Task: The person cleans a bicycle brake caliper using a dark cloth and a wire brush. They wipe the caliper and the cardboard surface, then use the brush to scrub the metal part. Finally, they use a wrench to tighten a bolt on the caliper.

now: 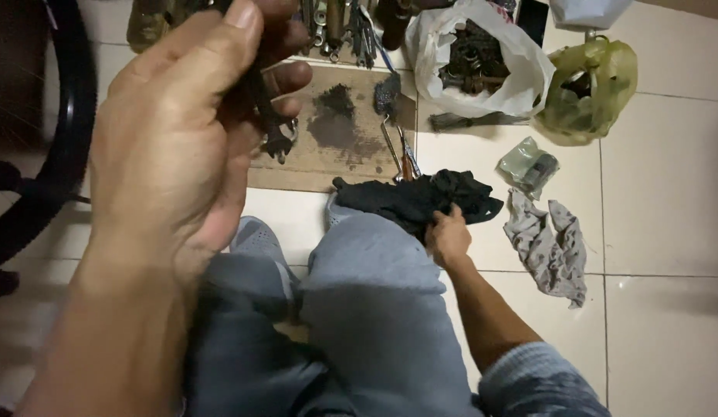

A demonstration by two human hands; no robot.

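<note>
Nearest the camera, your left hand [181, 131] was raised close to the lens, fingers curled shut around a dark wrench [268, 116] whose open jaw end hung down just below your fingertips. The rest of the tool was hidden in your palm, so what else you may have had in that grip could not be made out.

Below it, your knees in grey trousers [367, 309] filled the middle of the view, with a grey shoe [255, 235] showing between them on the tiled floor [668, 193].

Your right hand [449, 235] reached out low on the right, fingers closed on the near edge of a black rag [428, 197] that lay across your right knee and the floor. A grey rag [548, 243] lay crumpled just right of it, untouched, with a small clear packet [527, 164] near its far end.

Further off, a wooden board [336, 162] with dark greasy stains carried a wire brush [388, 100] and pliers [407, 158]. Beyond were a row of spanners [351, 31], a white bag [482, 62] of metal parts and a green bag [587, 89]. A black tyre [66, 131] curved along the far left.

Judging by the two grips, you were at the point of fetching the cloth to wipe the tool. The next move called for drawing the black rag up to the wrench while holding the wrench steady.
</note>
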